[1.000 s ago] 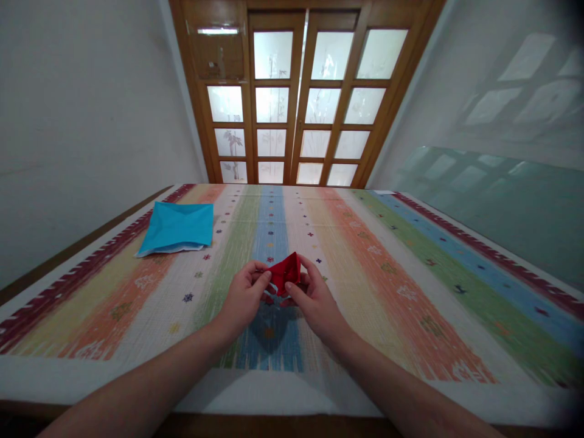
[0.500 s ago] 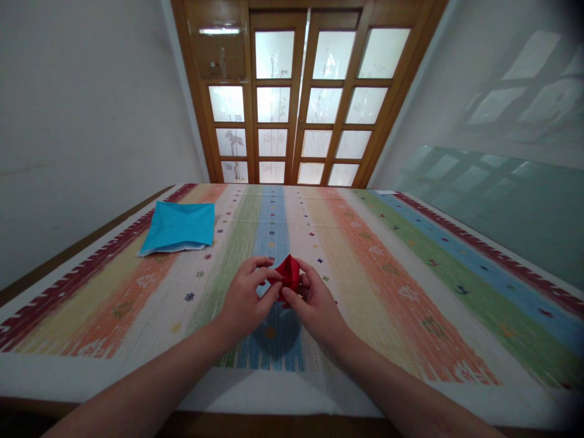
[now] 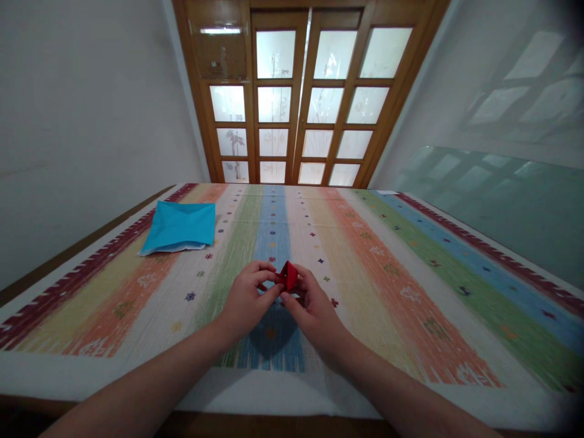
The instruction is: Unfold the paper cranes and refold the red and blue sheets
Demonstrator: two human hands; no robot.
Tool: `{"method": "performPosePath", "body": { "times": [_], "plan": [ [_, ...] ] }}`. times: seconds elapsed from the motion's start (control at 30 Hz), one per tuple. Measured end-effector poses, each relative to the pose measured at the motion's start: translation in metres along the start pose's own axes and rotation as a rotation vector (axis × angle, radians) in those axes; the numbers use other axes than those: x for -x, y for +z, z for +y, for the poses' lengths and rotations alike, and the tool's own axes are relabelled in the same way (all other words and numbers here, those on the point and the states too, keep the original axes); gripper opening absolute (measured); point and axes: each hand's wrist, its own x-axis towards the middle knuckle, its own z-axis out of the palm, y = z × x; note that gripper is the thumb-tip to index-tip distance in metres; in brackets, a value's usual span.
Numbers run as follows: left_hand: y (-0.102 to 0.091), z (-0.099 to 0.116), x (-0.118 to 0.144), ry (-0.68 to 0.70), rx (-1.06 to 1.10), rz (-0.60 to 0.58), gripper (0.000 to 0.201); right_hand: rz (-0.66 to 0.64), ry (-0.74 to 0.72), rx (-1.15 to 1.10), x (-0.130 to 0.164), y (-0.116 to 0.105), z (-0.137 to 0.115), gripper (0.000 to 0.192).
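A small folded red paper point(image 3: 288, 275) is pinched between both of my hands just above the striped tablecloth point(image 3: 387, 261). My left hand point(image 3: 249, 301) grips its left side with thumb and fingers. My right hand point(image 3: 310, 310) holds its right side, thumb pressed against the fold. Only a small red triangle shows between my fingers; the rest is hidden by them.
A stack of blue paper sheets point(image 3: 180, 226) lies at the far left of the table. Wooden glass-paned doors point(image 3: 296, 97) stand beyond the table's far edge. A glass panel point(image 3: 493, 201) leans along the right wall.
The red paper has been folded smaller between my fingers, and my hands have closed in tighter around it. The blue sheets have not moved.
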Motion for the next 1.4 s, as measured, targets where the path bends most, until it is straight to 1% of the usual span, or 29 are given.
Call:
{"method": "performPosePath", "body": {
  "times": [0.07, 0.13, 0.17, 0.23, 0.3, 0.4, 0.53, 0.63, 0.77, 0.93, 1.03, 1.17, 1.23, 1.33, 1.4],
  "plan": [
    [0.000, 0.000, 0.000, -0.008, 0.001, -0.009, 0.009, -0.012, 0.001, -0.056, -0.001, -0.002, 0.000, 0.048],
    [0.001, -0.002, 0.000, -0.025, 0.010, -0.024, 0.009, -0.040, 0.019, -0.141, -0.003, -0.006, -0.001, 0.056],
    [0.001, -0.003, 0.000, -0.040, 0.033, -0.050, 0.008, -0.059, 0.032, -0.186, -0.004, -0.008, -0.001, 0.061],
    [0.003, -0.006, 0.000, -0.091, 0.140, -0.141, 0.009, -0.112, 0.060, -0.256, -0.005, -0.012, -0.001, 0.067],
    [0.006, -0.009, 0.000, -0.152, 0.288, -0.223, 0.009, -0.148, 0.068, -0.292, -0.006, -0.014, -0.002, 0.062],
    [0.008, -0.010, 0.000, -0.210, 0.421, -0.266, 0.006, -0.136, 0.098, -0.278, -0.007, -0.014, -0.006, 0.050],
    [0.008, -0.008, 0.002, -0.226, 0.424, -0.269, 0.008, -0.098, 0.150, -0.246, -0.007, -0.014, -0.013, 0.043],
    [0.008, -0.007, 0.003, -0.224, 0.412, -0.252, 0.009, -0.095, 0.154, -0.248, -0.007, -0.013, -0.017, 0.037],
    [0.006, -0.007, 0.002, -0.235, 0.353, -0.236, 0.012, -0.086, 0.149, -0.267, -0.007, -0.012, -0.018, 0.034],
    [0.003, -0.003, 0.000, -0.264, 0.297, -0.259, 0.016, -0.107, 0.166, -0.266, -0.008, -0.014, -0.011, 0.039],
    [0.003, -0.004, -0.001, -0.307, 0.327, -0.274, 0.023, -0.127, 0.132, -0.225, -0.008, -0.016, -0.005, 0.044],
    [0.007, -0.011, 0.000, -0.376, 0.390, -0.274, 0.028, -0.150, 0.135, -0.219, -0.006, -0.017, -0.001, 0.046],
    [0.008, -0.012, 0.000, -0.369, 0.409, -0.257, 0.027, -0.160, 0.135, -0.227, -0.006, -0.015, -0.003, 0.044],
    [0.007, -0.011, 0.000, -0.306, 0.409, -0.240, 0.023, -0.171, 0.140, -0.288, -0.005, -0.012, -0.007, 0.041],
    [0.006, -0.008, -0.001, -0.268, 0.398, -0.231, 0.021, -0.156, 0.154, -0.345, -0.005, -0.010, -0.009, 0.037]
  ]
}}
